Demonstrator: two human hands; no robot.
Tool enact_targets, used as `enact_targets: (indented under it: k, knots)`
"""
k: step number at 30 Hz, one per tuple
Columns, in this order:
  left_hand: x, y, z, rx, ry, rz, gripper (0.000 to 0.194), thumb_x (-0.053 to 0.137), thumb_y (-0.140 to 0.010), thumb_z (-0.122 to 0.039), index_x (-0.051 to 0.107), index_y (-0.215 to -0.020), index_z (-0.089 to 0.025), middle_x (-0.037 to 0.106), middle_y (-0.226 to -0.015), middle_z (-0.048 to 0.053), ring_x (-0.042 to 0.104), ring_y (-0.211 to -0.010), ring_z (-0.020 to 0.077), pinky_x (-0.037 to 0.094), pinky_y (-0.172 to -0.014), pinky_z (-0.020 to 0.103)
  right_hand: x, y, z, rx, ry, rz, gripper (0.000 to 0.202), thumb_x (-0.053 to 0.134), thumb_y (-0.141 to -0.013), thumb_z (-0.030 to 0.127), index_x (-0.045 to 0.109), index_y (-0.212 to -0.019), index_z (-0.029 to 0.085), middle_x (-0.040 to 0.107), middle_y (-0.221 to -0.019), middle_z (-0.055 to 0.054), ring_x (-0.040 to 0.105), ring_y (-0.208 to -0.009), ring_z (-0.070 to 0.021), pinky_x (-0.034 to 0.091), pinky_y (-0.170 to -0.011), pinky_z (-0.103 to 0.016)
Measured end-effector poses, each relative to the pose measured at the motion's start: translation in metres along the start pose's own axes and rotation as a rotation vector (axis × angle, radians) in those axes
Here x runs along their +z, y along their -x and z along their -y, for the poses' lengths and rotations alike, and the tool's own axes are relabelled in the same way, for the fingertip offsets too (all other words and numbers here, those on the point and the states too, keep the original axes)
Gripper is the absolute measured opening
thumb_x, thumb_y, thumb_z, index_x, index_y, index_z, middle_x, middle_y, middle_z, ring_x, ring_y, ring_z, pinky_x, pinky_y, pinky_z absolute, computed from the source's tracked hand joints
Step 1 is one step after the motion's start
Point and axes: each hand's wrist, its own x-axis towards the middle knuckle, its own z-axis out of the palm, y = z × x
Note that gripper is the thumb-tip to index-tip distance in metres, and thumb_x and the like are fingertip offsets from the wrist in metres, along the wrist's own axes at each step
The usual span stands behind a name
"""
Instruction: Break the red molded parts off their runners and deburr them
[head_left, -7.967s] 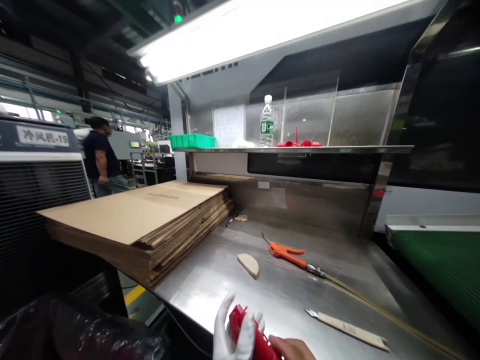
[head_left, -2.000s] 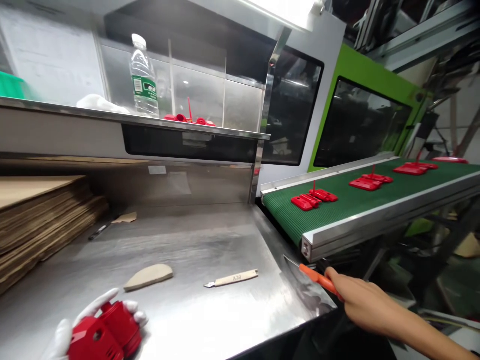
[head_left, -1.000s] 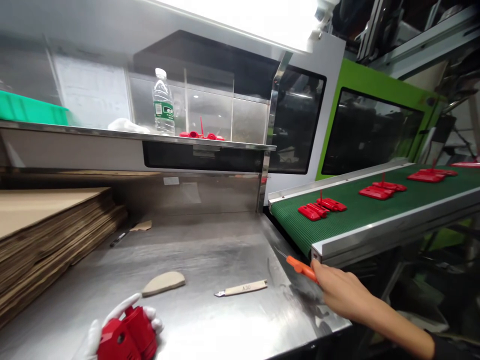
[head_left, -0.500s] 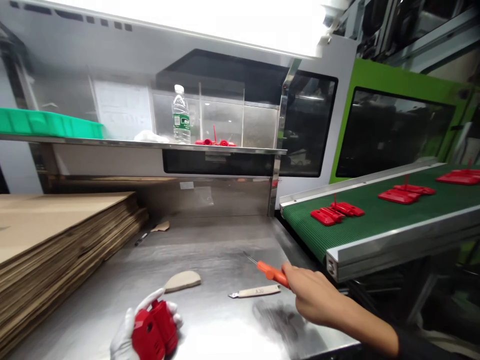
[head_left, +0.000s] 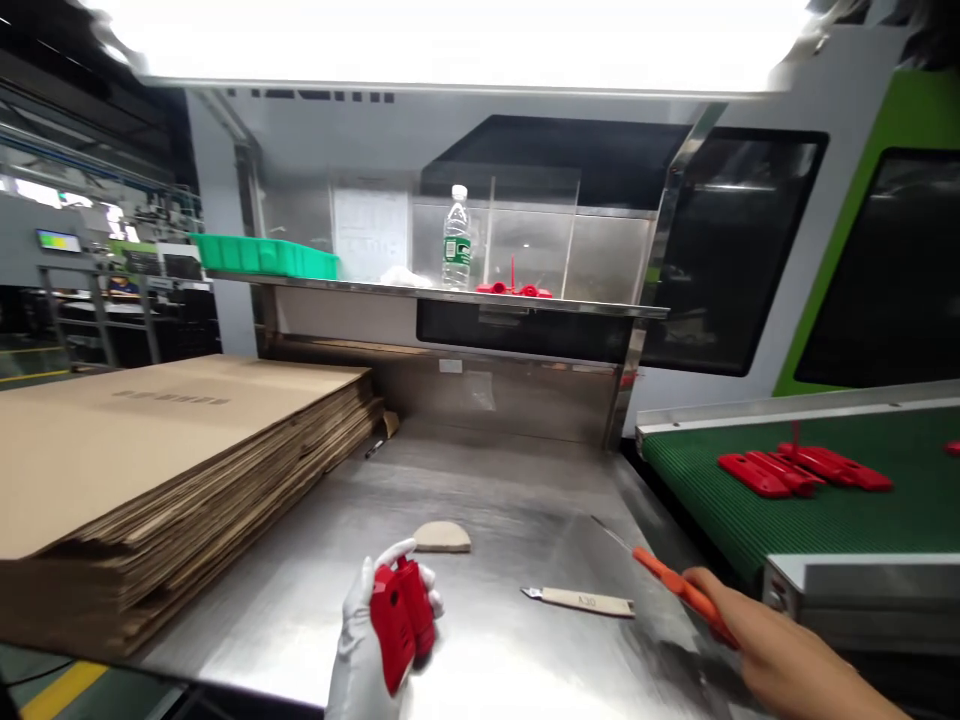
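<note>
My left hand [head_left: 358,625], in a white glove, is wrapped around a red plastic moulded part [head_left: 401,615] above the near part of the metal table. My bare right hand [head_left: 757,640] grips an orange-handled tool [head_left: 679,585] with a thin metal tip that points forward and left. On the table between my hands lies a knife [head_left: 585,601] with a pale handle marked with letters and a short metal blade. Just beyond my left hand rests a beige half-round pad [head_left: 442,537].
A tall stack of flat cardboard [head_left: 225,460] stands at the left. A green conveyor belt [head_left: 690,490] at the right carries red moulded parts [head_left: 802,470]. The shelf [head_left: 360,289] above holds a green tray [head_left: 262,256], a water bottle [head_left: 457,240] and another red part [head_left: 514,291].
The view has swung left, so the table and shelf sit further right in the picture. Both hands keep hold of the same things, and the tool now lies further right of the knife.
</note>
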Motion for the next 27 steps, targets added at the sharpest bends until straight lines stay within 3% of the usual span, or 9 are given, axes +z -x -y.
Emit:
enact_targets:
  k: [5,10,14,17,21,24,27]
  knots:
    - [0.005,0.014,-0.01,-0.022,0.045,0.023,0.049,0.058,-0.085,-0.061,0.059,-0.122,-0.029,0.065,-0.084,0.004,0.064,-0.066,0.0251,0.05,-0.05,0.036,0.01,-0.06,0.035,-0.255,-0.082,0.043,0.051,0.042,-0.074,0.002,0.054,-0.115,0.029,0.067,-0.108,-0.001,0.063,-0.097,-0.0224,0.04,-0.078,-0.027]
    - [0.004,0.041,-0.015,0.007,0.134,0.008,0.048,0.057,-0.089,-0.054,0.055,-0.127,-0.023,0.067,-0.085,0.008,0.066,-0.068,0.0237,0.053,-0.063,0.037,0.035,-0.131,0.078,-0.372,-0.081,0.064,0.044,0.04,-0.087,0.008,0.049,-0.128,0.02,0.063,-0.113,-0.008,0.059,-0.1,-0.0238,0.039,-0.083,-0.036]
    - [0.0,0.063,-0.017,-0.038,0.312,-0.039,0.06,0.047,-0.093,-0.058,0.045,-0.138,-0.019,0.066,-0.077,0.008,0.065,-0.066,0.0235,0.053,-0.067,0.039,0.06,-0.162,0.097,-0.444,-0.067,0.06,0.042,0.036,-0.1,0.034,0.042,-0.139,0.02,0.059,-0.125,-0.015,0.054,-0.114,-0.0314,0.034,-0.092,-0.048]
    - [-0.001,0.074,-0.021,-0.02,0.432,-0.01,0.065,0.038,-0.094,-0.064,0.041,-0.142,-0.021,0.067,-0.081,0.008,0.065,-0.07,0.025,0.053,-0.067,0.041,0.076,-0.173,0.103,-0.471,-0.042,0.047,0.049,0.034,-0.1,0.049,0.048,-0.138,0.022,0.059,-0.123,-0.017,0.054,-0.114,-0.0364,0.034,-0.09,-0.053]
    - [0.001,0.08,-0.021,-0.003,0.477,0.02,0.07,0.034,-0.091,-0.071,0.039,-0.144,-0.025,0.067,-0.086,0.008,0.065,-0.077,0.0278,0.053,-0.07,0.047,0.089,-0.178,0.104,-0.497,-0.042,0.008,0.051,0.038,-0.097,0.053,0.055,-0.136,0.024,0.056,-0.128,-0.018,0.053,-0.116,-0.0378,0.035,-0.091,-0.055]
    - [0.004,0.077,-0.012,0.014,0.462,0.062,0.07,0.033,-0.093,-0.069,0.033,-0.146,-0.025,0.067,-0.088,0.008,0.065,-0.08,0.0285,0.053,-0.075,0.051,0.089,-0.174,0.102,-0.488,-0.082,-0.02,0.055,0.039,-0.096,0.054,0.053,-0.14,0.023,0.057,-0.128,-0.019,0.052,-0.116,-0.0386,0.035,-0.093,-0.057]
    - [0.007,0.07,0.007,0.09,0.384,0.055,0.072,0.046,-0.088,-0.069,0.035,-0.143,-0.024,0.067,-0.09,0.008,0.067,-0.081,0.0295,0.052,-0.083,0.051,0.08,-0.152,0.107,-0.464,-0.163,-0.071,0.061,0.035,-0.096,0.051,0.045,-0.145,0.015,0.051,-0.134,-0.022,0.048,-0.122,-0.0401,0.033,-0.099,-0.061]
